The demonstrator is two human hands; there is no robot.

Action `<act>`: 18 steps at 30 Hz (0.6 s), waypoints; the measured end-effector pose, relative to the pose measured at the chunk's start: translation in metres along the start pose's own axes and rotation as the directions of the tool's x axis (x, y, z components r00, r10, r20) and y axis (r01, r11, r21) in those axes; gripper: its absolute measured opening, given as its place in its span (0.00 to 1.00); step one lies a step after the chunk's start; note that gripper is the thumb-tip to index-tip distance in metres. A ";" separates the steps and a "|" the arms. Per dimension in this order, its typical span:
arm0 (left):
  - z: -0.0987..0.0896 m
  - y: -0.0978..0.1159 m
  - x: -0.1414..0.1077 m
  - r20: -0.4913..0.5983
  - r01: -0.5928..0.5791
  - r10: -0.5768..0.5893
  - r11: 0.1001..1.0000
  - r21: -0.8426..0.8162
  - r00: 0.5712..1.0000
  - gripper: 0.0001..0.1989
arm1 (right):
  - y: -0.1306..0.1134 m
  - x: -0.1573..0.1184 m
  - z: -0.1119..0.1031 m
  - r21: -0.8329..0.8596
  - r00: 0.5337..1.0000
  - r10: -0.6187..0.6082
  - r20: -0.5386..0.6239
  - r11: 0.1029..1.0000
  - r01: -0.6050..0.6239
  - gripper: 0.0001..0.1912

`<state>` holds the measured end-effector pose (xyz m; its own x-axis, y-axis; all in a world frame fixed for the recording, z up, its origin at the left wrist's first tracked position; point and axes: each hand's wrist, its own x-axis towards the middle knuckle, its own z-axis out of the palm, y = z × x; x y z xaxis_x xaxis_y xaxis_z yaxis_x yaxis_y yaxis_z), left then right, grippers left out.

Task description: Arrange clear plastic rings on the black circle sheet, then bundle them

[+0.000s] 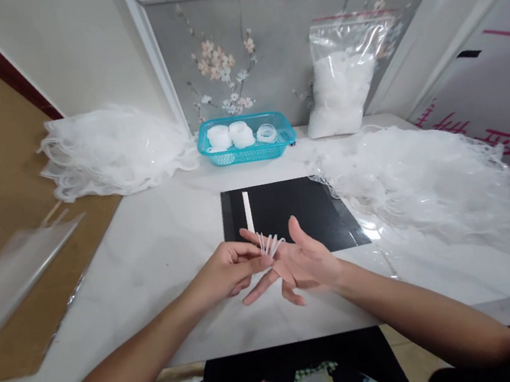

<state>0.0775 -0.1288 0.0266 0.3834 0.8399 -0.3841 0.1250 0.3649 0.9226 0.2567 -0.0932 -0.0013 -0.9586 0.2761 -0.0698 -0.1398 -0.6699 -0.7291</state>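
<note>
Several thin white loops [270, 244] stand between my hands, over the front edge of a black mat [295, 217]. My left hand [235, 268] pinches the loops between thumb and fingers. My right hand [302, 261] is palm up with its fingers spread, and the loops pass around or against its fingers; exactly which fingers is unclear. A white strip [248, 211] lies on the mat just beyond my hands. Behind the mat, a blue basket [249, 155] holds coiled bundles of white rings [241, 135].
White loops are heaped at the left [113, 152] and at the right [416, 172]. A filled clear zip bag [339, 84] leans on the back wall panel. Cardboard [78, 270] with a clear plastic sleeve [17, 280] lies at the left of the white table [146, 234].
</note>
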 end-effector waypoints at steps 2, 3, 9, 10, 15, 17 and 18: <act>0.001 0.000 -0.001 0.051 0.048 -0.046 0.998 -0.034 0.998 0.17 | 0.001 0.000 -0.002 -0.027 1.000 0.015 -0.003 1.000 -0.015 0.50; 0.001 0.000 -0.001 0.091 0.067 -0.064 0.997 -0.037 0.994 0.16 | 0.001 0.000 -0.003 -0.043 0.999 0.029 -0.016 0.999 -0.030 0.50; -0.002 -0.003 -0.005 0.295 0.047 -0.061 0.997 0.056 0.954 0.14 | -0.011 -0.005 -0.006 -0.071 0.994 0.018 -0.110 0.997 -0.026 0.44; -0.002 -0.003 -0.006 0.280 0.037 -0.054 0.997 0.066 0.958 0.15 | -0.014 -0.007 -0.005 -0.070 0.996 0.009 -0.093 0.997 -0.016 0.43; -0.003 -0.001 -0.010 0.263 -0.025 -0.016 0.988 0.151 0.965 0.20 | -0.026 -0.015 -0.002 -0.100 0.996 -0.092 -0.021 0.991 0.089 0.45; -0.002 -0.003 -0.010 0.210 -0.051 0.004 0.975 0.215 0.978 0.20 | -0.026 -0.016 -0.002 -0.111 0.992 -0.123 0.012 0.986 0.124 0.46; -0.001 -0.004 -0.009 0.178 -0.062 0.018 0.968 0.242 0.984 0.20 | -0.025 -0.016 -0.003 -0.115 0.991 -0.130 0.036 0.984 0.133 0.46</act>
<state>0.0728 -0.1379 0.0263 0.5423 0.7616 -0.3547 0.3185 0.2043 0.9256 0.2765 -0.0787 0.0163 -0.9406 0.3359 0.0500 -0.2368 -0.5432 -0.8055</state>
